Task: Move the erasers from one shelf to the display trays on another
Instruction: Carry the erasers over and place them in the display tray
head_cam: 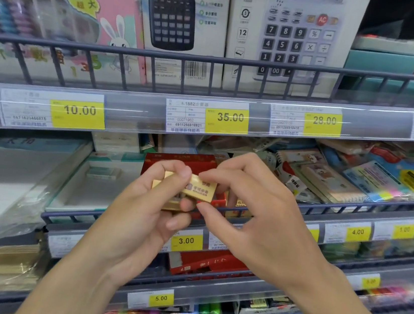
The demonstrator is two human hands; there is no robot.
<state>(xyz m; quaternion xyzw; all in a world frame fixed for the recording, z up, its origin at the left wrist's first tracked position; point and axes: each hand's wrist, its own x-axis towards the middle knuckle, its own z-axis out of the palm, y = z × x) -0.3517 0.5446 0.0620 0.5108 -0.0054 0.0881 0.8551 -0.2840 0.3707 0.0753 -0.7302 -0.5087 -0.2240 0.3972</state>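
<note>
My left hand (141, 208) holds a small stack of gold-wrapped erasers (197, 188) in front of the middle shelf. My right hand (251, 215) pinches the right end of the top eraser between thumb and forefinger. Right behind the hands a red display tray (181, 161) stands on the shelf, and more gold erasers (236, 208) show in it under my right fingers. A second red tray (202, 263) sits one shelf lower, partly hidden by my hands.
A grey wire rail (72, 214) runs along the front of the middle shelf. Clear plastic boxes (40, 177) lie at the left, notebooks and sticky notes (355, 181) at the right. Calculator boxes (295, 36) stand on the top shelf; highlighters (206, 312) lie below.
</note>
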